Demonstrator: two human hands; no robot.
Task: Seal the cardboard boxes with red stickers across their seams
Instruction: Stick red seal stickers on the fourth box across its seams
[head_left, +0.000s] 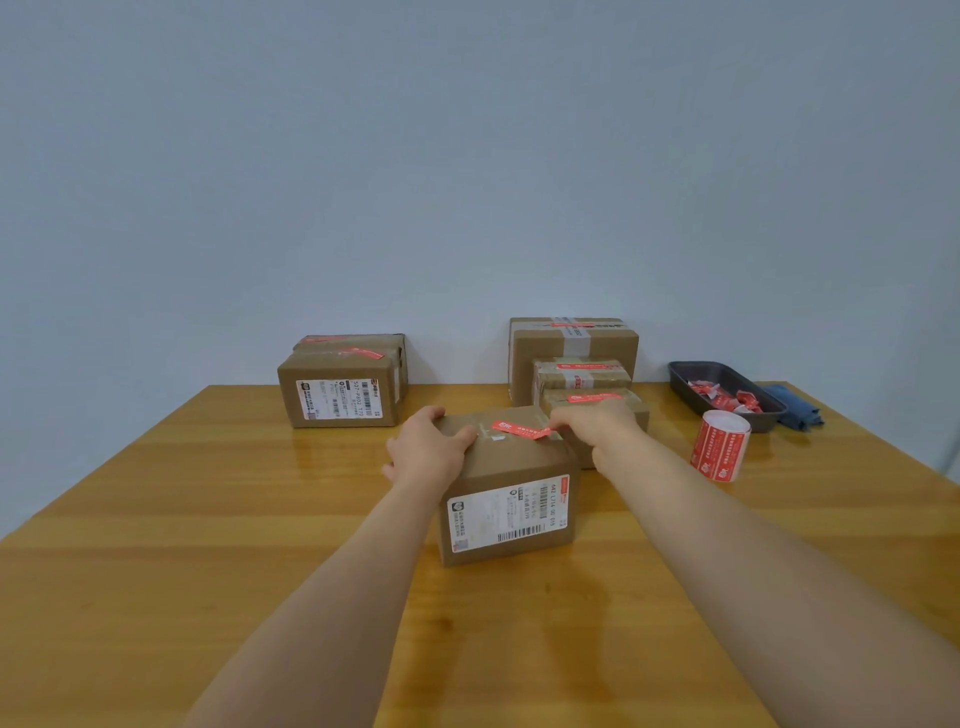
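Observation:
A brown cardboard box (506, 499) with a white shipping label on its near face stands in the middle of the wooden table. A red sticker (521, 429) lies across the seam on its top. My left hand (428, 447) rests flat on the box's top left corner, holding it steady. The fingertips of my right hand (592, 423) press on the right end of the red sticker. A roll of red stickers (719, 446) stands to the right of the box.
Two boxes with red stickers (340, 384) sit at the back left. A stack of three stickered boxes (574, 358) stands behind my right hand. A dark tray (691, 382) with red scraps and a blue cloth (797, 408) lie at the back right.

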